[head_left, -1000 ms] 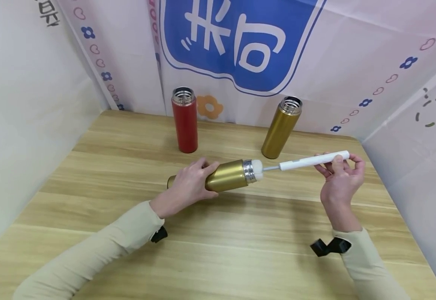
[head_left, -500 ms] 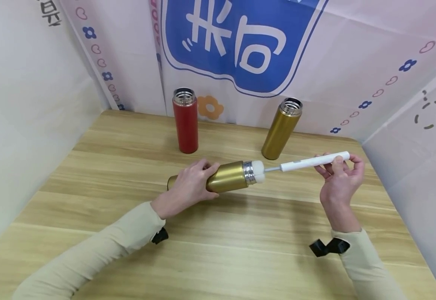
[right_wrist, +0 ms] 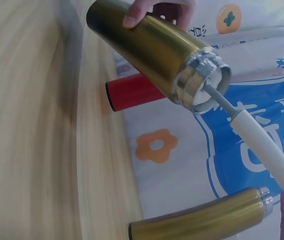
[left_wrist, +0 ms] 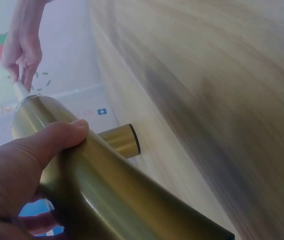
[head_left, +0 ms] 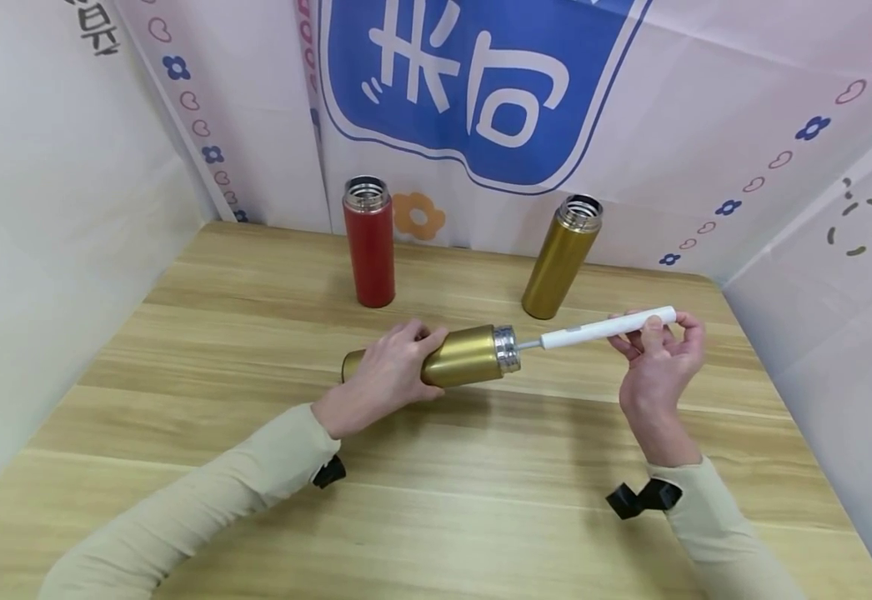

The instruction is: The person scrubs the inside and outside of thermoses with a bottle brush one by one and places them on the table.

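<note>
My left hand (head_left: 389, 371) grips the body of a gold vacuum flask (head_left: 466, 357), tilted nearly on its side with its open steel mouth (right_wrist: 201, 80) facing right. Between thumb and fingers of my right hand (head_left: 657, 367) is the white handle (head_left: 608, 327) of a bottle brush. Its thin grey rod (right_wrist: 222, 101) runs into the flask's mouth. The white brush head sits inside the neck, mostly hidden, with a bit of white showing in the right wrist view. In the left wrist view, my left thumb (left_wrist: 57, 140) lies across the gold flask.
Behind stand an uncapped red flask (head_left: 371, 250) on the left and a second uncapped gold flask (head_left: 562, 258) on the right. The wooden table (head_left: 436, 517) meets a printed cloth backdrop (head_left: 631, 150) at its rear edge and white side walls.
The white brush head, which bulged at the flask's mouth, has gone inside the neck. My right hand has moved left with the handle; my left hand and flask have shifted slightly right.
</note>
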Tool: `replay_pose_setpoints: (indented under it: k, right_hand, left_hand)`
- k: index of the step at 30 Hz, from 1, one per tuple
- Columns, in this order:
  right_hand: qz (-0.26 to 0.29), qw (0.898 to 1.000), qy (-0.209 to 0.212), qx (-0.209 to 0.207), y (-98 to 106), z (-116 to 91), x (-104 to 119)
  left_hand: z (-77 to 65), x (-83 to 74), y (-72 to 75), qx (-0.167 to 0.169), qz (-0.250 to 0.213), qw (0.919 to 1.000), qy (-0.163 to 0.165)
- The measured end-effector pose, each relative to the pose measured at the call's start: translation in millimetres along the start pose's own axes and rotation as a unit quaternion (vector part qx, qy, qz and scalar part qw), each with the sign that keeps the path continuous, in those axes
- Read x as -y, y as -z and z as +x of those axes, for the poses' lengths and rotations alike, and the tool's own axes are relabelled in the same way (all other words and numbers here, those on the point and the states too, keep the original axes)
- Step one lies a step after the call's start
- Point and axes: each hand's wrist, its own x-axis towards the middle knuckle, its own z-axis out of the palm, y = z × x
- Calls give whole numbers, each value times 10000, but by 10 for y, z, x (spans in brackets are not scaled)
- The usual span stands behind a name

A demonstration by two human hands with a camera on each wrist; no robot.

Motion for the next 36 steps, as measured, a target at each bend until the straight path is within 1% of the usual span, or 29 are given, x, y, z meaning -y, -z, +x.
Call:
replay_pose_setpoints:
  k: [2,5,7,9,11,15,17,21,25,28,30,36]
  right_hand:
    - [-165,9997,-141,86,-16,-64,-48]
    - [-489,9976,-358,325,-55,-185,-142]
    - [-627,9960,-434,463,-85,-261,-206]
    - [-614,9958,-406,541,-113,-311,-258]
    - [-563,9964,-358,522,-131,-343,-293]
    - [-628,9961,-378,499,-145,-367,-327]
    - [-627,9962,-387,454,-144,-352,-324]
    - [-437,9981,-326,291,-102,-262,-273]
    - [-166,9998,-133,19,-15,-149,-173]
    - [-88,9998,-109,-122,40,-94,-103]
    - [-90,9998,-96,-146,59,-67,-64]
    - [145,9998,14,-115,49,14,29]
  left_hand:
    - [24,-45,-4,15,-37,10000,-36]
    - [73,-125,-7,47,-169,9998,-119]
    - [114,-176,-4,69,-254,9995,-175]
    - [144,-207,-3,75,-296,9994,-151]
    - [159,-222,-6,84,-268,9996,-104]
    - [151,-220,-14,178,-217,9996,-29]
    - [146,-209,-15,203,-239,9995,-27]
    - [128,-157,-10,162,-274,9995,0]
    - [88,-71,-1,123,-146,9997,124]
    - [62,-28,7,123,-64,9998,129]
    - [54,-21,18,104,-53,9999,100]
    - [37,-15,50,5,-18,10000,74]
